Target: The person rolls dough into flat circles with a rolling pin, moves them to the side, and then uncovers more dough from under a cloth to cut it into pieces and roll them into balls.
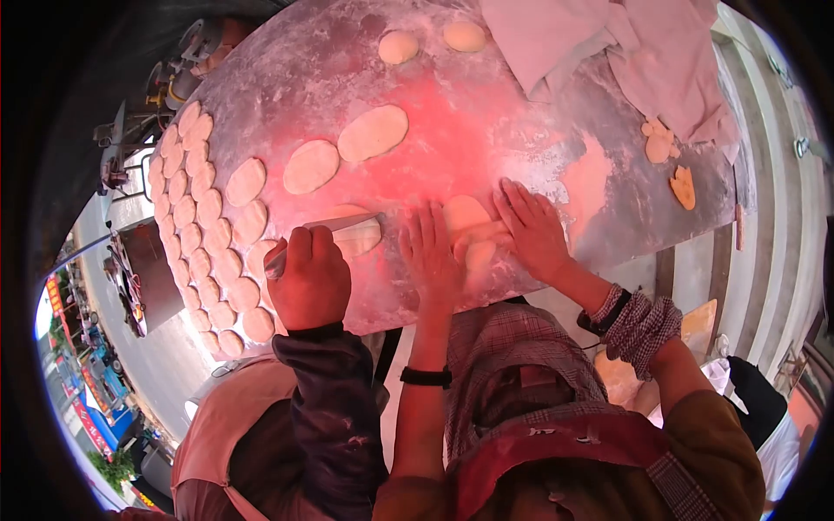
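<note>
A short rolling pin (479, 234) lies across a piece of dough (466, 212) near the table's front edge. My left hand (430, 252) rests flat at the pin's left end, fingers stretched forward. Over its right end lies my right hand (536, 230), also with straight, slightly spread fingers. Both palms hide the pin's ends. Just left of my left hand, a flat oval of dough (356, 236) is partly under a knife blade (346, 221). A co-worker's hand (311, 273) grips that knife by its handle.
Rows of dough rounds (201, 263) cover the left of the floured table (434, 165). Larger ovals (373, 133) and two small dough pieces (465, 36) lie farther back. A cloth (556, 43) covers the far right corner. Dough scraps (684, 187) sit near the right edge.
</note>
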`<state>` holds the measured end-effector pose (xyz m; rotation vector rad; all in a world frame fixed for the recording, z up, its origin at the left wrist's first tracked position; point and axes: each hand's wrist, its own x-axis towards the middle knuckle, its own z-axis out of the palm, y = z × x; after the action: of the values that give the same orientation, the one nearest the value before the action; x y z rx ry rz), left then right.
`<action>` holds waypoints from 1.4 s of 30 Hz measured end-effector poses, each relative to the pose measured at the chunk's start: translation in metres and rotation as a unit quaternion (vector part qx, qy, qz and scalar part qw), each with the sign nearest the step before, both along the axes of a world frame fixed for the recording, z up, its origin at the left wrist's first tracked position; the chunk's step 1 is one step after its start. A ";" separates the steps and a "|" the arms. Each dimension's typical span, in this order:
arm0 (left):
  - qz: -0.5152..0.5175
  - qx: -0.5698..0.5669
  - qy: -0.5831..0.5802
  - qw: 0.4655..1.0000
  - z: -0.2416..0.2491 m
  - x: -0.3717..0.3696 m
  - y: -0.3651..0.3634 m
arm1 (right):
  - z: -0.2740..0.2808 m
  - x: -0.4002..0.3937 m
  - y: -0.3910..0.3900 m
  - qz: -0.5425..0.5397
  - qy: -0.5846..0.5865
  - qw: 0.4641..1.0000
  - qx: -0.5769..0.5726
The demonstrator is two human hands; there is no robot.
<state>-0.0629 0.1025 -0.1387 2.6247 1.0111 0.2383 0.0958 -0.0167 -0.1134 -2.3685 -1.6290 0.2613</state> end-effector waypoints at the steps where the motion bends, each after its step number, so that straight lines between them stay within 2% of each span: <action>1: 0.002 -0.019 0.009 1.000 0.002 -0.025 -0.031 | -0.002 -0.019 -0.035 0.025 0.006 1.000 -0.010; 3: 0.006 -0.039 0.022 0.999 -0.003 -0.064 -0.066 | -0.002 -0.043 -0.079 0.052 0.014 0.998 -0.021; 5: -0.052 -0.039 0.025 0.998 -0.011 -0.089 -0.076 | 0.000 -0.056 -0.097 0.060 0.048 0.997 -0.027; 6: -0.051 -0.039 0.028 0.998 -0.003 -0.080 -0.066 | -0.003 -0.055 -0.090 0.061 0.051 0.996 -0.027; 8: 0.018 -0.060 0.020 0.998 0.016 -0.039 -0.034 | -0.008 -0.041 -0.061 0.035 0.035 0.999 0.006; 9: 0.034 -0.063 0.068 0.995 0.013 -0.035 -0.037 | -0.006 -0.040 -0.057 0.011 0.039 0.999 -0.008; 10: 0.032 -0.064 0.067 0.995 0.009 -0.040 -0.045 | -0.009 -0.044 -0.064 0.009 0.037 0.999 -0.008; 12: 0.022 -0.060 0.168 0.984 0.005 -0.051 -0.061 | -0.020 -0.054 -0.080 0.039 -0.003 0.998 0.043; 13: 0.022 -0.066 0.170 0.983 0.009 -0.041 -0.052 | -0.010 -0.046 -0.069 0.041 -0.001 0.998 0.038; 15: 0.079 0.000 0.083 0.993 0.006 -0.020 -0.018 | 0.000 -0.024 -0.031 0.031 0.001 0.999 0.020; 16: 0.079 0.002 0.083 0.993 0.003 -0.016 -0.010 | 0.000 -0.017 -0.017 0.031 0.000 0.999 0.022; 18: 0.144 -0.034 -0.002 0.989 -0.005 -0.008 0.005 | 0.001 -0.004 0.005 -0.030 -0.022 0.998 0.045; 20: 0.112 -0.027 0.014 0.993 -0.008 -0.010 0.000 | -0.010 -0.006 0.001 -0.020 -0.006 0.999 0.044; 22: 0.083 -0.011 0.094 0.992 -0.008 -0.006 0.002 | -0.015 -0.004 0.004 0.033 -0.022 0.999 0.027; 23: 0.082 0.034 0.070 0.994 -0.014 0.001 0.014 | -0.024 0.004 0.014 0.036 -0.021 0.999 0.026; 26: 0.137 0.042 0.037 0.989 -0.013 0.037 0.056 | -0.023 0.022 0.055 0.022 -0.007 0.999 0.041; 28: 0.135 0.062 0.016 0.989 -0.020 0.028 0.049 | -0.025 0.026 0.064 -0.018 -0.020 0.998 0.059; 30: 0.046 -0.020 0.079 0.996 -0.015 -0.002 0.012 | -0.017 0.010 0.024 0.032 0.004 0.999 0.031; 31: 0.045 -0.018 0.074 0.996 -0.009 -0.006 0.000 | -0.022 0.000 -0.001 0.037 0.015 0.998 0.048; 33: 0.085 -0.169 -0.054 0.980 0.000 -0.012 -0.017 | -0.024 -0.006 -0.026 0.043 0.026 0.997 0.063; 34: 0.087 -0.169 -0.053 0.980 0.010 -0.001 -0.012 | -0.022 -0.007 -0.030 0.043 0.036 0.997 0.052; 36: 0.152 -0.305 -0.051 0.939 0.025 0.026 0.009 | -0.015 -0.006 -0.036 0.043 0.042 0.997 0.051; 38: 0.080 -0.298 0.044 0.950 0.004 0.028 0.014 | -0.002 0.004 -0.044 0.025 0.044 0.997 0.055; 40: 0.099 -0.347 0.060 0.931 0.003 0.039 0.027 | 0.014 0.012 -0.064 -0.018 0.053 0.996 0.072; 41: 0.143 -0.357 -0.006 0.923 0.007 0.047 0.037 | 0.014 0.014 -0.080 -0.048 0.054 0.995 0.069; 42: 0.171 -0.327 -0.063 0.927 -0.014 0.052 0.051 | 0.013 0.016 -0.097 -0.077 0.056 0.993 0.063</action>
<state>-0.0108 0.1530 -0.1525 1.8100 1.2385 0.1140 0.1116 -0.1132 -0.1003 -2.3237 -1.3628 0.2483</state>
